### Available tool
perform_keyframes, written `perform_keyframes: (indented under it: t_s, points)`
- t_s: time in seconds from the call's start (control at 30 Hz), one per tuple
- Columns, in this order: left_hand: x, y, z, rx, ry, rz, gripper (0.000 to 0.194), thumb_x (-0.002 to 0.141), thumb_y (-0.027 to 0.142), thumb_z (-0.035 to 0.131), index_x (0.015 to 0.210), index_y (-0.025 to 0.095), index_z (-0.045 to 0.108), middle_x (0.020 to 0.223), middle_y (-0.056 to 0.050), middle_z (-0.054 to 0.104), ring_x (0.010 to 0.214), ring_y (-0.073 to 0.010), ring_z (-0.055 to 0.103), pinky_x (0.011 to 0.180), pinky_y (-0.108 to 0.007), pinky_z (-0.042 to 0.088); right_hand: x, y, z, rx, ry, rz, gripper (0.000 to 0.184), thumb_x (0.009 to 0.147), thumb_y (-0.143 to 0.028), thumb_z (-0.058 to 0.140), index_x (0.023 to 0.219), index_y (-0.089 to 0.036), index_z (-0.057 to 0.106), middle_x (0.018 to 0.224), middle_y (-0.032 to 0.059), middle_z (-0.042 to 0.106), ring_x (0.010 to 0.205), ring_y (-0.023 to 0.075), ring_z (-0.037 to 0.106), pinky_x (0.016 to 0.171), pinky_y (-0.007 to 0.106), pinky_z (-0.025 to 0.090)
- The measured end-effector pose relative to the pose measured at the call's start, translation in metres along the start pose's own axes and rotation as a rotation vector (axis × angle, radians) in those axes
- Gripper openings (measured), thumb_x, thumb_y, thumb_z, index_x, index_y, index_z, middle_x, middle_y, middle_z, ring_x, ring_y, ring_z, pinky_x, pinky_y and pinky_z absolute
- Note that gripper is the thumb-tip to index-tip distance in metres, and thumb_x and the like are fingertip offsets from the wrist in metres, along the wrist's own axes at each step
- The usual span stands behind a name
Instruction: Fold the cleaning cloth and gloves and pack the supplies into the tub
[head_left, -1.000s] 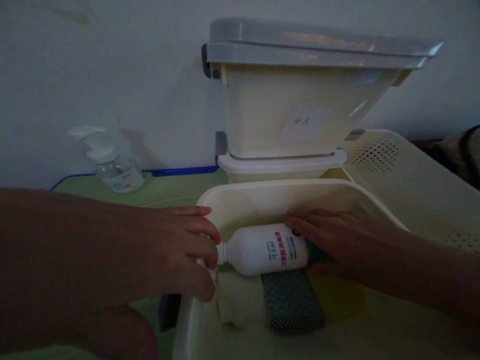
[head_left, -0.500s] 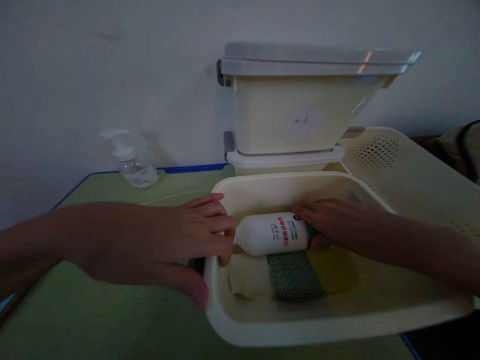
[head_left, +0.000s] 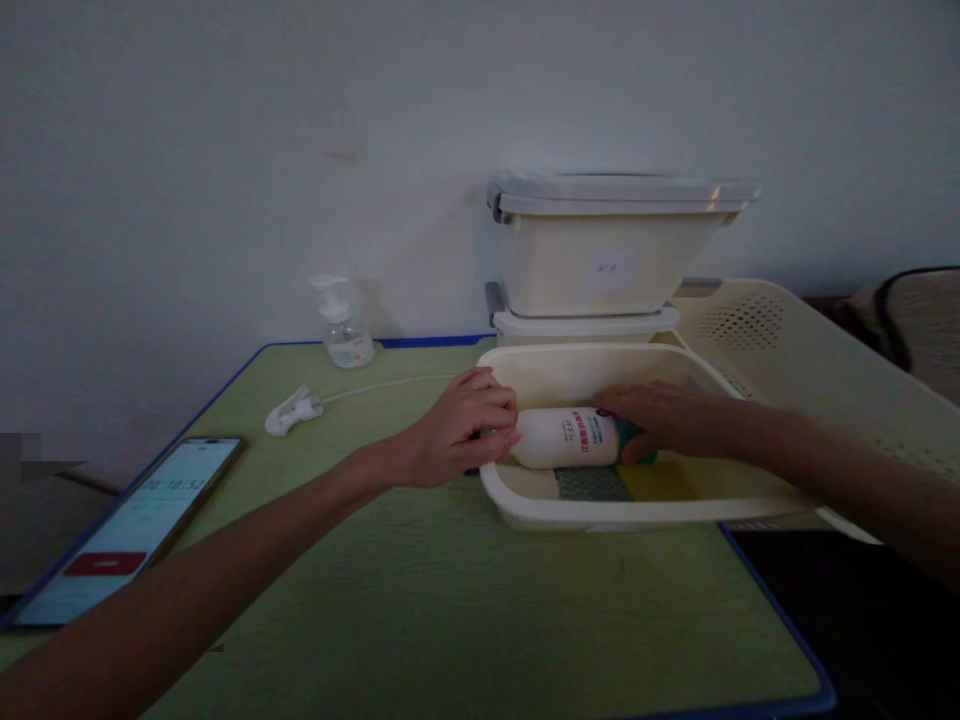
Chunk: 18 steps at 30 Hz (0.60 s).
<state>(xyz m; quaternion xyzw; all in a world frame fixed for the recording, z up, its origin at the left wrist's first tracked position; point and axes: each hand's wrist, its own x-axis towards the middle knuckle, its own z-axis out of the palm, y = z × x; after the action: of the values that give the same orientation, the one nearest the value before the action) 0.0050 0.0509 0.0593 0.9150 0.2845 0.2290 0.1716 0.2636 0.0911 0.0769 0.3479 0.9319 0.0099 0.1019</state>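
A white bottle (head_left: 559,438) with red lettering lies on its side in a cream plastic bin (head_left: 622,512). My right hand (head_left: 656,415) is wrapped round the bottle's teal end inside the bin. With fingers over the left rim and thumb against it, my left hand (head_left: 476,425) grips the bin. Below the bottle lie a grey-green textured cloth (head_left: 592,485) and something flat and yellow (head_left: 660,481), both partly hidden by the bin's front wall.
Two lidded storage boxes (head_left: 592,260) are stacked behind the bin. A larger perforated basket (head_left: 795,350) stands to the right. On the green table (head_left: 450,600) are a clear pump bottle (head_left: 349,340), a white clip on a cord (head_left: 294,410) and a phone (head_left: 142,530).
My view has drawn back, bringing the phone and clip into sight. My left thumb has come in against the rim. The right hand stays on the bottle in the bin.
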Motion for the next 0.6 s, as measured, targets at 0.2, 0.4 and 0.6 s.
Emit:
perform_keyframes:
  t_s: [0.2, 0.4, 0.6]
  points:
    - [0.000, -0.004, 0.005, -0.041, 0.122, 0.013, 0.035, 0.086, 0.031, 0.033, 0.056, 0.018, 0.047, 0.067, 0.000, 0.051, 0.072, -0.0148, 0.046, 0.086, -0.033, 0.031, 0.009, -0.002, 0.003, 0.018, -0.084, 0.100, 0.035, 0.069, -0.011, 0.064, 0.104, -0.009, 0.062, 0.102, 0.0148, 0.066, 0.092, 0.0263, 0.063, 0.080, 0.037, 0.049]
    - [0.000, -0.010, 0.014, -0.284, 0.350, 0.003, 0.032, 0.074, 0.032, 0.058, 0.048, 0.018, 0.045, 0.058, 0.003, 0.053, 0.063, -0.0123, 0.047, 0.078, -0.031, 0.036, 0.015, -0.013, 0.004, -0.093, -0.077, 0.162, 0.032, 0.067, -0.009, 0.060, 0.099, -0.016, 0.064, 0.096, 0.0105, 0.068, 0.085, 0.0247, 0.064, 0.074, 0.035, 0.050]
    - [-0.002, -0.008, 0.024, -0.491, 0.574, -0.040, 0.024, 0.064, 0.025, 0.070, 0.050, 0.018, 0.052, 0.059, 0.002, 0.055, 0.063, -0.0122, 0.050, 0.070, -0.029, 0.040, 0.008, -0.022, 0.004, -0.129, -0.048, 0.260, 0.033, 0.069, -0.015, 0.062, 0.101, -0.016, 0.065, 0.098, 0.0113, 0.067, 0.085, 0.0270, 0.064, 0.071, 0.037, 0.048]
